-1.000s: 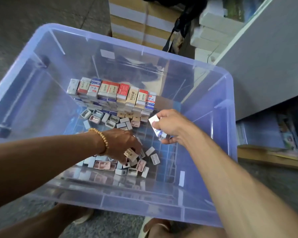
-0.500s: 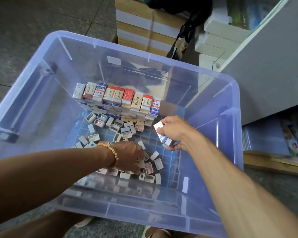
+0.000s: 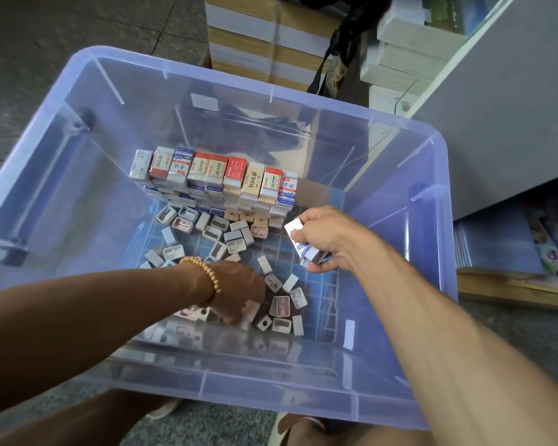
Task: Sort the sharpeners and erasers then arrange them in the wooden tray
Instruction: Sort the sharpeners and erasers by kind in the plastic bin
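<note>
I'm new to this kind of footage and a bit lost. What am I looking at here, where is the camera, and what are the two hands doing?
There is no machine here: a person works with bare hands, and the single picture comes from a camera worn on the head, looking down. Both arms reach into a clear plastic bin standing on the floor. Against its far side, erasers in paper sleeves are stacked in neat rows. Small sharpeners lie scattered loose on the bin's bottom. The right hand holds a few erasers, gathered in its curled fingers. The left hand, with a bead bracelet on the wrist, reaches down among the loose sharpeners; its fingertips are hidden, so I cannot tell whether it grips one. No wooden tray shows in this view.
</note>
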A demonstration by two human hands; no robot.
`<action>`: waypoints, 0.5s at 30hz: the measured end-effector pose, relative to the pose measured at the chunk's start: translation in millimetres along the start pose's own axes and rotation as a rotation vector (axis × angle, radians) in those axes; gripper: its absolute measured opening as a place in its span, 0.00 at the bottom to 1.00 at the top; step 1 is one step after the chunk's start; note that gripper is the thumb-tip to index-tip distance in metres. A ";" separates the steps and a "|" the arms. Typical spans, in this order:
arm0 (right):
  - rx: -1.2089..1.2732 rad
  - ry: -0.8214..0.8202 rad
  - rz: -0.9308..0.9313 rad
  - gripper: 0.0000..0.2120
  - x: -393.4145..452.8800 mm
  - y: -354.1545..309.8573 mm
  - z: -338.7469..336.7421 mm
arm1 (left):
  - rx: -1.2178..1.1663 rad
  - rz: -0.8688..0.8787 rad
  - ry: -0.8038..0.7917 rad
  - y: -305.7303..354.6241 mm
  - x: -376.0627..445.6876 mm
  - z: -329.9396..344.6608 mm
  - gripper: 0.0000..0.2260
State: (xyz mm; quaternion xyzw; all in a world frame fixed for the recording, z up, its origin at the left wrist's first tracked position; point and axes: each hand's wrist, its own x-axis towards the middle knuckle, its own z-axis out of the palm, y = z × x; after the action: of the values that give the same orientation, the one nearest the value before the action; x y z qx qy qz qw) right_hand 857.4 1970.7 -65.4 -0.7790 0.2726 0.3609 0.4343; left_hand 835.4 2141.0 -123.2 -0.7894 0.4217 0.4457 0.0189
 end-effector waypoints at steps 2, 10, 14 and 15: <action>0.017 -0.039 0.005 0.10 2.1 1.2 1.9 | -0.126 -0.023 0.014 -4.4 -5.6 -9.5 0.20; 0.270 -0.257 -0.075 0.05 4.1 0.3 27.5 | -0.532 -0.162 0.325 -25.6 -90.4 -59.2 0.14; 0.319 -0.398 -0.024 0.04 -1.5 -2.6 45.3 | -0.696 -0.288 0.520 -26.6 -133.1 -48.2 0.12; 0.336 -0.420 -0.026 0.05 -1.5 -3.0 48.1 | -0.742 -0.324 0.572 -25.7 -139.7 -44.6 0.11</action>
State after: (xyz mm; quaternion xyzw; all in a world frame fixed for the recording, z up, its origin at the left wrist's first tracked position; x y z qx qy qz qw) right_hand 843.0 2014.3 -80.1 -0.6074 0.2224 0.4585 0.6093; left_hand 849.1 2230.1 -4.7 -0.8890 0.0951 0.3227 -0.3108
